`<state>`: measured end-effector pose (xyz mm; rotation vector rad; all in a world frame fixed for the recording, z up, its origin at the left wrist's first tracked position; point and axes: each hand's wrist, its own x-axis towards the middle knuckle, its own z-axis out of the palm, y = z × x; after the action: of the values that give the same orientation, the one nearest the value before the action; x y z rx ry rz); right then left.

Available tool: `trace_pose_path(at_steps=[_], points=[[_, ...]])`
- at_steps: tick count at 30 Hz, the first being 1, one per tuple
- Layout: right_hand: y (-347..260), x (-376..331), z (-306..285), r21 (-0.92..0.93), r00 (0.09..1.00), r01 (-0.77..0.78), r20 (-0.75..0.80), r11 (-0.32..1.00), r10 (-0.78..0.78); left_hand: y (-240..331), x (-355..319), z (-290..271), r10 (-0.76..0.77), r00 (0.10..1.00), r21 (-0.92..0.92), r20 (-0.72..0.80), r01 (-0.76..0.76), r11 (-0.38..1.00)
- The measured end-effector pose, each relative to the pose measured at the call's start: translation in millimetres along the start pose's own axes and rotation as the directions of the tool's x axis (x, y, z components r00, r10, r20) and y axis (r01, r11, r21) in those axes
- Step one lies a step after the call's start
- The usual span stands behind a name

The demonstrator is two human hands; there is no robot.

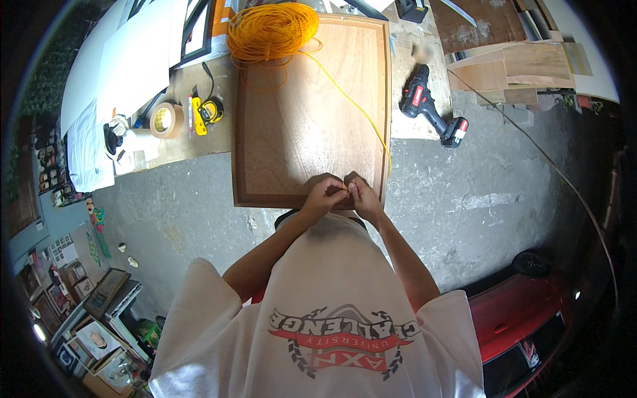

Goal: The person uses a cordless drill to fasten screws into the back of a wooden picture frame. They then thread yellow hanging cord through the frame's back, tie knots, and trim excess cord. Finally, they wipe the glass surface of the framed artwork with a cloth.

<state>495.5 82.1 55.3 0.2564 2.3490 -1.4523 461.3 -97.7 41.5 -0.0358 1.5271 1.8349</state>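
Hands (323,197) pinch orange cord (346,188) between fingertips; its coil (273,32) lies far beyond them.

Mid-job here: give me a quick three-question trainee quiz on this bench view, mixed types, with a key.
1. True or false: the coil of orange cord overlaps the far left corner of the framed wooden panel.
2. Which power tool lies to the right of the panel?
3. Fill in the blank: the left hand and right hand meet close to the panel's ____ edge (near or far).

Key: 1. True. 2. A cordless drill. 3. Near.
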Motion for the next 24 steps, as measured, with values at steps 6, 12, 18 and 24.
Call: trace_pose_path(at_steps=[6,12,18,24], points=[[1.9,-2.9,2.8,0.039,1.000,-0.020,0.000,0.999,0.020,10.9,-8.4,-7.6,-0.292,0.946,-0.164,0.142,0.314,0.935],[-1.4,-0.9,-0.2,-0.020,1.000,-0.003,-0.005,1.000,0.002,12.7,-5.5,-11.6,-0.341,0.932,-0.157,0.127,0.358,0.920],[-4.9,-2.8,-4.2,-0.056,1.000,-0.010,-0.015,0.998,0.009,4.7,-2.4,-2.6,-0.050,0.995,0.143,0.092,0.036,0.989],[-5.2,-3.4,-5.2,-0.109,1.000,-0.016,0.005,0.994,0.016,3.7,-1.9,-4.6,0.022,0.993,0.225,0.112,-0.047,0.973]])
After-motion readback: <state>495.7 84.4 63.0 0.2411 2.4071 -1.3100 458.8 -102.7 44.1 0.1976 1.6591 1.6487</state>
